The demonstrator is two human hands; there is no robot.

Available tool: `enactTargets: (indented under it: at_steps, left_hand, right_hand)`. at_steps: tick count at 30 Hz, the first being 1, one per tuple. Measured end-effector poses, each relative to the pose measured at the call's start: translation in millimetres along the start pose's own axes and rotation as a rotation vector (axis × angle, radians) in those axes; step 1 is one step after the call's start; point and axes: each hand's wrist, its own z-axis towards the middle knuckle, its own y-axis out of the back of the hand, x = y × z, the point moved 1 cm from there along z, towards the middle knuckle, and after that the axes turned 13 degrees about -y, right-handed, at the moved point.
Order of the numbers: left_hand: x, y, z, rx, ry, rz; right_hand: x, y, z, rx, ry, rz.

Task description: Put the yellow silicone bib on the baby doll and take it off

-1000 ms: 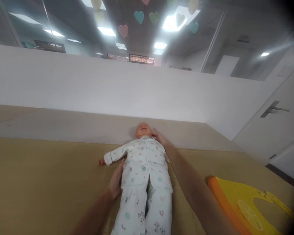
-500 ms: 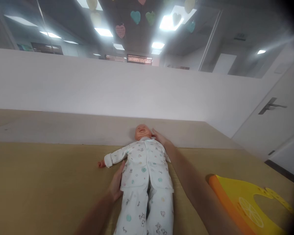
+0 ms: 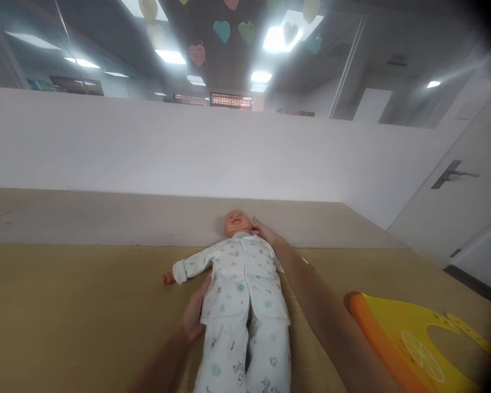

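Note:
A baby doll (image 3: 241, 284) in white printed pyjamas lies on its back, its bald head (image 3: 237, 222) away from me and its feet cut off below. Its right arm stretches out to the left across the table. My left hand (image 3: 196, 311) grips the side of its waist, with the fingers partly hidden by the jacket. My right hand (image 3: 265, 232) is cupped at the neck and shoulder on the other side, fingertips beside the head. My right forearm covers most of the doll's other arm.
A yellow bib (image 3: 393, 311) with an orange edge lies on the wooden table (image 3: 85, 311) to the right. Behind the table's pale back strip stands a white low wall (image 3: 167, 147) with glass above. A door handle (image 3: 452, 173) shows at the far right.
The view has shifted slightly. Both hands keep their places on the doll, and a bit of the doll's far sleeve or hand now shows beyond my right forearm.

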Motion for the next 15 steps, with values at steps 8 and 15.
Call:
enactTargets:
  at_steps: [8,15]
  left_hand:
    - [1.0,2.5,-3.6,-0.002,0.025,0.016]
    - [-0.3,-3.9,-18.1,-0.033,0.118,0.058]
  right_hand:
    - [-0.9,-0.5,-3.5,-0.052,-0.161,0.086]
    - [-15.0,4.3,-47.9,-0.439,0.15,-0.313]
